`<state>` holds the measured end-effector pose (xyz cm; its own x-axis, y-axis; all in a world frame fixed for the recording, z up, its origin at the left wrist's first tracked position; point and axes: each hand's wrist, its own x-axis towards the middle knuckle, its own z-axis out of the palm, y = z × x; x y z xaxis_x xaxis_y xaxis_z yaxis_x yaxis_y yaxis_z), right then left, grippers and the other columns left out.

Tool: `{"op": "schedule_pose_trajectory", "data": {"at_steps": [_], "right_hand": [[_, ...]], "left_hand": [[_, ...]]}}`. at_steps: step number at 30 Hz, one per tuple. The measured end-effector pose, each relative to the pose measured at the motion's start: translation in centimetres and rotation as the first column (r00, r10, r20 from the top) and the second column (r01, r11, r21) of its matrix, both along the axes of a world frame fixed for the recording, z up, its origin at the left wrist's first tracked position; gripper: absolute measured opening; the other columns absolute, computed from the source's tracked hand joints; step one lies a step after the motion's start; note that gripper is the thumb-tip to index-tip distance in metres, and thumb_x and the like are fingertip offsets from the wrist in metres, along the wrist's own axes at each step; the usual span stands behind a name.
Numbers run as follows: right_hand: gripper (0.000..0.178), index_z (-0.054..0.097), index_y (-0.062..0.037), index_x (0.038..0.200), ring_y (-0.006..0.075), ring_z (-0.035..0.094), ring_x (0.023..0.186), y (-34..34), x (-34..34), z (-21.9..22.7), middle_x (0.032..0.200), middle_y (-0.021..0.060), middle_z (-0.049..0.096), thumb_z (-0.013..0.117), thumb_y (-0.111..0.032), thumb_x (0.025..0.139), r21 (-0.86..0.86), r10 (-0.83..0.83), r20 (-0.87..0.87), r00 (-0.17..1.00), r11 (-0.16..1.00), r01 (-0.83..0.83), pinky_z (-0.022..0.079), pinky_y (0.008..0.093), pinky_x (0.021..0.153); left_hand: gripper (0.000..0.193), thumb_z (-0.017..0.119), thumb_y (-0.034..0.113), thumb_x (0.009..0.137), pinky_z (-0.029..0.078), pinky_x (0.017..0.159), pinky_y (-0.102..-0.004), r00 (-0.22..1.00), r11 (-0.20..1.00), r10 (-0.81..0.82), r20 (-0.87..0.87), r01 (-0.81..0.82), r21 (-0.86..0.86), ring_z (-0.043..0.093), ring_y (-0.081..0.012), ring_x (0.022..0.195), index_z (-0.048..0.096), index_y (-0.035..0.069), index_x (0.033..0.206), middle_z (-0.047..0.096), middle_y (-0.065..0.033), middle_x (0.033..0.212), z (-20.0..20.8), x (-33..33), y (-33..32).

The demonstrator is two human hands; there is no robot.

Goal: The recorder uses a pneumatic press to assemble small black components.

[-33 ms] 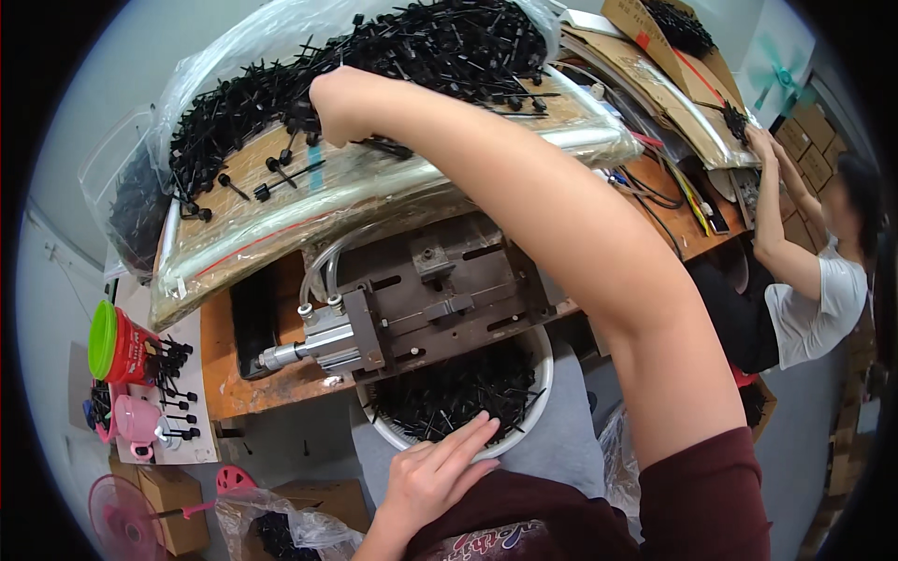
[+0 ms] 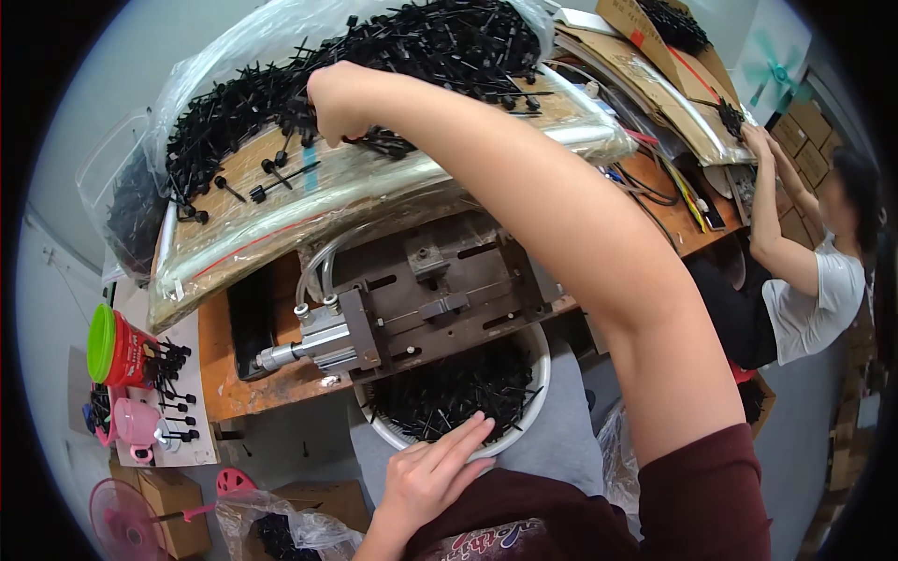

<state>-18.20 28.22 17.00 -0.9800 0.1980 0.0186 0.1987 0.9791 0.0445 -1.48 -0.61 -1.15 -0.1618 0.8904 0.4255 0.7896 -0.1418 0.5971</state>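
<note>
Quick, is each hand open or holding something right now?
Left hand: open, fingers stretched over the near rim of the white basket.
Right hand: by the black parts pile; fingers hidden, can't tell if it's holding anything.

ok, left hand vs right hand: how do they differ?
The left hand shows extended fingers; the right hand's fingers are mostly hidden. The left hand is low, over the white round basket; the right hand is higher, at the heap of stemmed black parts. Both are bare.
</note>
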Motion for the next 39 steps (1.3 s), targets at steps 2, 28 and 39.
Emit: {"op": "schedule_pose_trajectory", "data": {"at_steps": [2, 28, 39], "right_hand": [[0.016, 0.069, -0.0010, 0.072, 0.0148, 0.070, 0.060, 1.4, 0.5, 0.4, 0.066, 0.0072, 0.070, 0.078, -0.013, 0.067, -0.119, -0.030, -0.153, 0.988, 0.993, 0.012, 0.058, 0.0268, 0.062], [0.018, 0.060, 0.0002, 0.108, 0.0251, 0.069, 0.098, -12.0, 21.8, -11.7, 0.107, 0.0149, 0.066, 0.061, 0.001, 0.091, -0.695, -0.793, -0.229, 0.565, -0.273, -0.665, 0.056, 0.0349, 0.086], [0.017, 0.057, 0.0057, 0.110, 0.0308, 0.067, 0.102, -13.8, 24.1, -16.7, 0.116, 0.0208, 0.062, 0.057, -0.002, 0.095, -0.733, -0.844, -0.254, 0.473, -0.151, -0.663, 0.055, 0.0390, 0.090]], "left_hand": [[0.052, 0.084, 0.014, 0.069, 0.051, 0.055, -0.0228, 1.000, 1.000, 0.010, 0.012, -0.010, 0.005, 0.066, -0.0135, 0.060, 0.066, 0.003, 0.117, 0.070, -0.0123, 0.114, -0.1, 0.2, -0.3], [0.047, 0.082, 0.002, 0.065, 0.050, 0.074, -0.0346, 0.883, 0.762, 0.463, -0.073, -0.355, 0.541, 0.062, -0.0247, 0.087, 0.067, 0.003, 0.109, 0.064, -0.0092, 0.102, 4.7, -0.7, 7.9], [0.048, 0.081, -0.002, 0.064, 0.053, 0.061, -0.0306, 0.934, 0.845, 0.356, -0.039, -0.304, 0.440, 0.066, -0.0248, 0.073, 0.065, 0.000, 0.110, 0.067, -0.0092, 0.088, 2.3, -0.2, 8.0]]}}
